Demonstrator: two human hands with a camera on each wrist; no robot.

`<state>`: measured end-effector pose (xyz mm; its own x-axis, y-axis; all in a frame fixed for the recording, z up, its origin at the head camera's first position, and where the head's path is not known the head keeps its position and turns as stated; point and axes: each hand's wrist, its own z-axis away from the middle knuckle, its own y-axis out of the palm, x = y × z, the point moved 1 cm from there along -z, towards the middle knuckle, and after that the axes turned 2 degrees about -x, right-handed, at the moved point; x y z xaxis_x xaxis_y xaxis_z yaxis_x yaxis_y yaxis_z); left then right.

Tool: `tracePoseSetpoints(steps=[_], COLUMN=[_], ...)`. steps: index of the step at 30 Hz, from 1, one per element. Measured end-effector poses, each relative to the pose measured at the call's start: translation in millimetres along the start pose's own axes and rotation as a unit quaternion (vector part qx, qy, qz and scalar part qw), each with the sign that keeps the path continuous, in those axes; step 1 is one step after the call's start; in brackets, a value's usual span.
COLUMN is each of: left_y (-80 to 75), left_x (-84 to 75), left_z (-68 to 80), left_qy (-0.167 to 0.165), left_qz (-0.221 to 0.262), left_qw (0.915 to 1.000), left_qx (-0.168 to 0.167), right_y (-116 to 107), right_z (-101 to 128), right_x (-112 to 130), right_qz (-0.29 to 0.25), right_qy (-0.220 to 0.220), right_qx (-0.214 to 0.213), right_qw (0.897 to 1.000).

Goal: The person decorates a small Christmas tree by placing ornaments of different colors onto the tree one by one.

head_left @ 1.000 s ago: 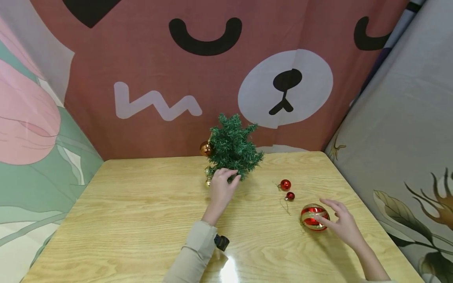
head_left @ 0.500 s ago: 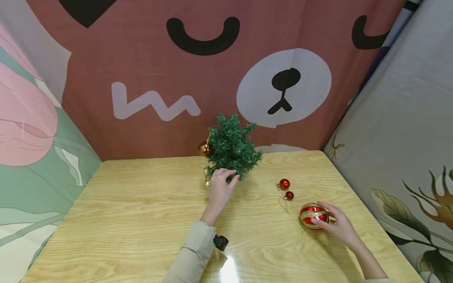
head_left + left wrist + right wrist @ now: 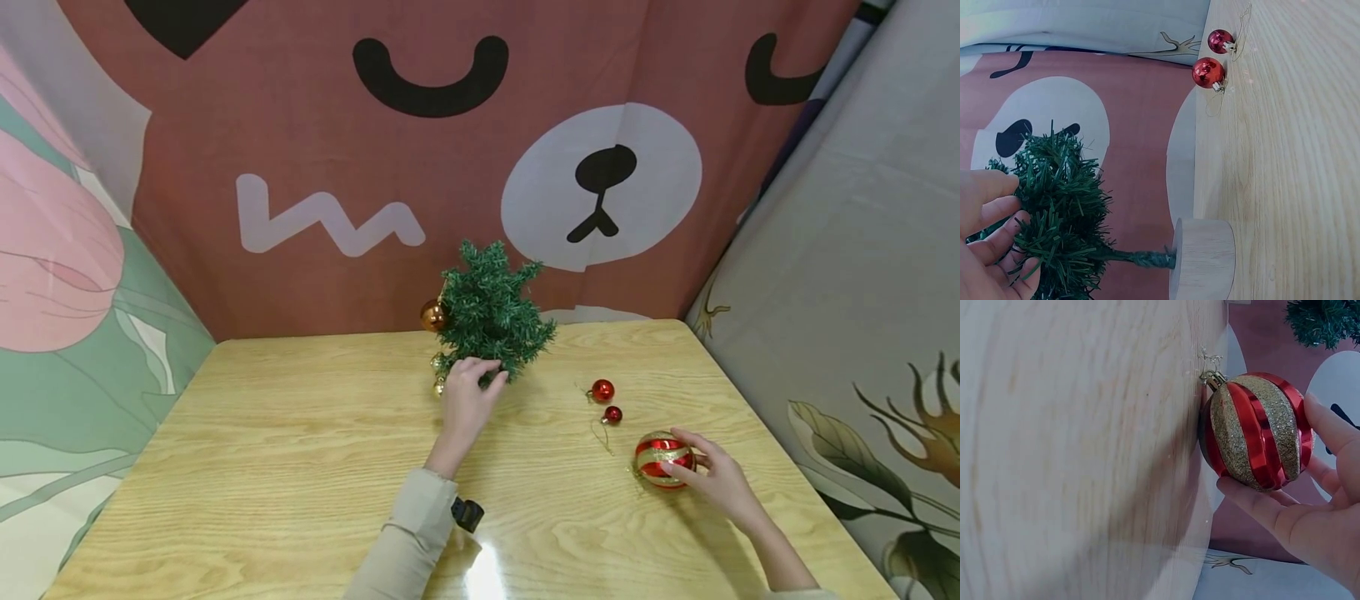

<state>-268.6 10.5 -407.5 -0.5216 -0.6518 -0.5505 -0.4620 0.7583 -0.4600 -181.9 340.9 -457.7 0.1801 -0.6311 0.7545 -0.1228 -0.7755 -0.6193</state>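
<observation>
A small green Christmas tree [image 3: 495,312] stands at the back of the table, its round wooden base [image 3: 1205,259] seen in the left wrist view. My left hand [image 3: 468,392] is at its lower front branches, fingers loosely bent among the needles; no firm grip shows. My right hand [image 3: 716,479] holds a large red bauble with gold glitter stripes [image 3: 1257,431], thumb and fingers around its side. The bauble is at the table surface, its gold cap and loop toward the wood. Two small red baubles, one larger [image 3: 602,391] and one smaller [image 3: 612,415], lie between tree and right hand.
A copper bauble [image 3: 433,316] and small gold baubles [image 3: 438,387] hang on the tree's left side. The wooden table [image 3: 300,467] reaches a red-brown printed curtain [image 3: 337,292] behind, with further printed curtains at both sides.
My right hand has closed in on the striped bauble from the right and now grips it. The left hand stays at the branches. The view has shifted slightly.
</observation>
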Motion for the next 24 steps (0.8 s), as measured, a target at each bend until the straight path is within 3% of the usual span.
tracePoseSetpoints(steps=[8, 13, 19, 24], left_y=[0.6, 0.5, 0.4, 0.7], left_x=[-0.2, 0.4, 0.5, 1.1], left_z=[0.1, 0.1, 0.1, 0.1], left_qy=[-0.001, -0.005, -0.002, -0.004], left_qz=[0.000, 0.005, 0.007, 0.007], left_qw=[1.0000, 1.0000, 1.0000, 1.0000], left_qx=[-0.003, -0.002, 0.002, 0.004], right_y=[1.8, 3.0, 5.4, 9.6], right_z=[3.6, 4.9, 6.1, 7.4], right_x=[-0.3, -1.2, -2.6, -2.4], right_qz=[-0.032, -0.080, -0.147, -0.234], right_qy=[0.020, 0.032, 0.061, 0.089], right_qx=[-0.009, -0.016, -0.023, -0.036], right_qw=[0.999, 0.996, 0.987, 0.967])
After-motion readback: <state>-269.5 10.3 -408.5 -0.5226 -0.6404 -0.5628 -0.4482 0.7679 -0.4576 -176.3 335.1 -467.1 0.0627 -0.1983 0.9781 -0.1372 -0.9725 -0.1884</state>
